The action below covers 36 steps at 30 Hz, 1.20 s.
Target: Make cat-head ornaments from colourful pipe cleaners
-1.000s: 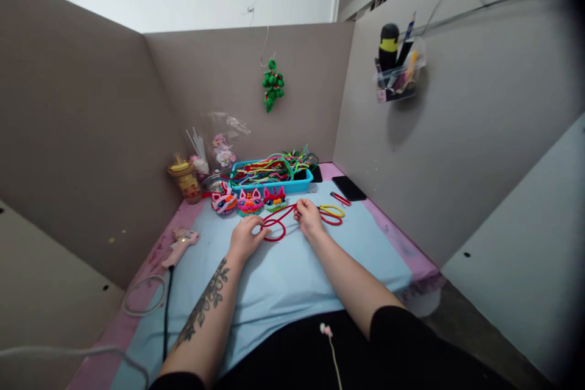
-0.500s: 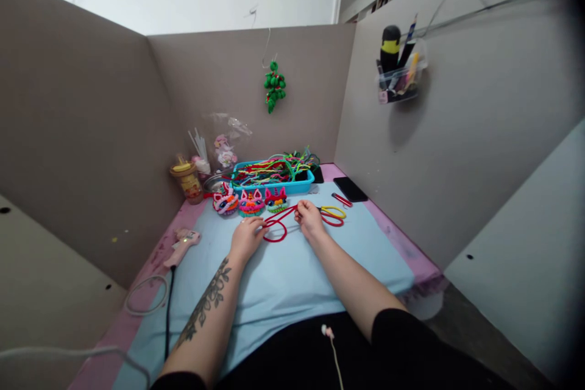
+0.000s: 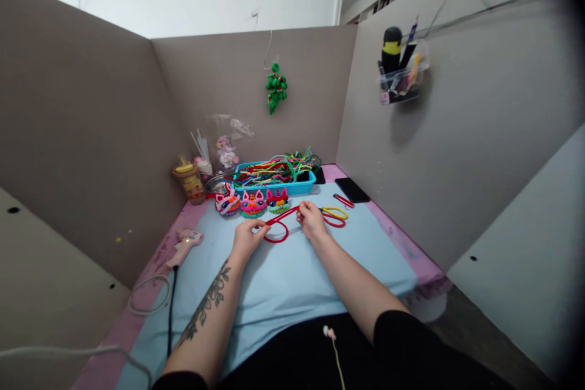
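Red cord [image 3: 284,216] between hands, over blue cloth [image 3: 292,274], near 3 colourful animal heads [image 3: 253,205]. Left hand [image 3: 247,239] pinches cord beside round loop; right hand [image 3: 312,220] grips cord farther along, fingers curled in. Looks like 2 strands, fairly straight. For good handling, I'd say: pinch close to loop, keep strands even and untwisted, pull gently. Scissors [image 3: 335,218] just beside right hand; mind blades, hidden from me.
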{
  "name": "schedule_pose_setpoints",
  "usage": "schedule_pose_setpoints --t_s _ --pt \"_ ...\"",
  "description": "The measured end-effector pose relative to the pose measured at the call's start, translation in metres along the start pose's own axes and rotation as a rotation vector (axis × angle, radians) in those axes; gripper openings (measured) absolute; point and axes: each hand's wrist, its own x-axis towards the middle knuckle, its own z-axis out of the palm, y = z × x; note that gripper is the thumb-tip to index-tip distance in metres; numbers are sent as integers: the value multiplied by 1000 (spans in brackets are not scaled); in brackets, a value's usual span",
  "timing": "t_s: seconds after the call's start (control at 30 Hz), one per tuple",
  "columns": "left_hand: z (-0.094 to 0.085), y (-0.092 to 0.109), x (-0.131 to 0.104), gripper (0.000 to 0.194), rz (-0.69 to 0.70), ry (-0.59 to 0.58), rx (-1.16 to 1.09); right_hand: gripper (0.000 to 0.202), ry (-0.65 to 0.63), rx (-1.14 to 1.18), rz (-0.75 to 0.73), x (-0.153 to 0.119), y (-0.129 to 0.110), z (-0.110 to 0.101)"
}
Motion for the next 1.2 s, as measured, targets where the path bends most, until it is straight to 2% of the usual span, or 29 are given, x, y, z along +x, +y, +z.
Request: schedule_pose_setpoints --t_s 0.23,0.53,0.9,1.07,1.2 --pt "0 3 -1 21 -72 34 25 33 -5 9 -3 1 2 -1" --pt "-3 10 -1 16 -80 65 39 32 -12 18 -3 1 2 -1" --pt "1 -2 1 15 -60 84 13 29 3 -62 -54 1 4 0" --pt "0 -1 4 14 -33 120 68 26 32 -105 -71 5 10 -2" --pt "-2 -1 5 16 -96 162 -1 27 15 -107 -43 5 13 -1"
